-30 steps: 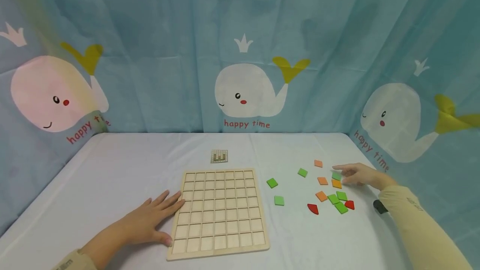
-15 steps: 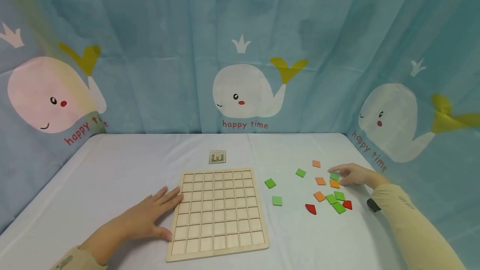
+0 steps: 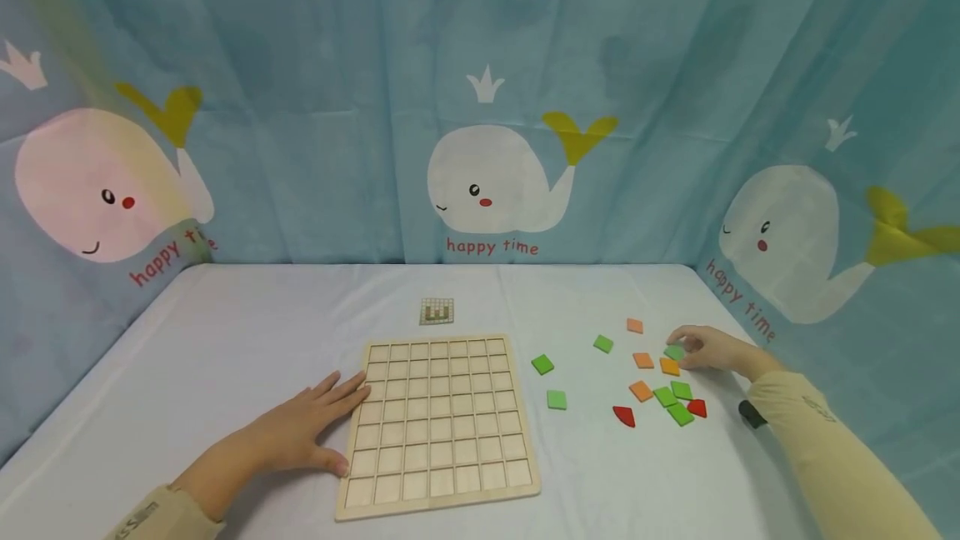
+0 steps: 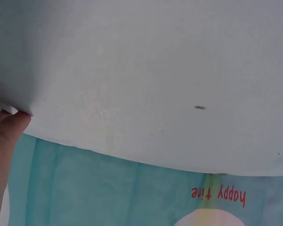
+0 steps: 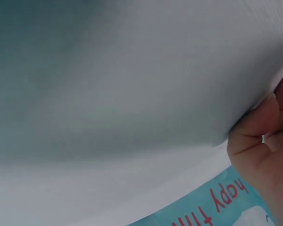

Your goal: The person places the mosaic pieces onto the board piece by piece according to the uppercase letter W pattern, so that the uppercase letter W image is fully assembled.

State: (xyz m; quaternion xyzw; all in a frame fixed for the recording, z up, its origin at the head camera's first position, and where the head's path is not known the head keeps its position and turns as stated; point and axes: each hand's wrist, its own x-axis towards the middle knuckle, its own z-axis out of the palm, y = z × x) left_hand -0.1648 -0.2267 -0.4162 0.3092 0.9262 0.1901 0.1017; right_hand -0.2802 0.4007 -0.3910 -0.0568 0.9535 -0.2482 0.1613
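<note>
Right of the board [image 3: 441, 411], my right hand [image 3: 712, 348] is resting curved over a green tile [image 3: 674, 352], probably light, stiff, best edge-pinched; gripping, I can't tell. My left hand [image 3: 311, 419] is lying spread.

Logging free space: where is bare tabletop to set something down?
Bare cloth: beyond the left hand, left of the board; right of the board, nearer than the red pieces. Crowded: green tiles and orange tiles beside the right hand.

Green tile [image 3: 674, 353] partly hidden by right grip [image 3: 711, 349]; card [image 3: 437, 312] details too small.
</note>
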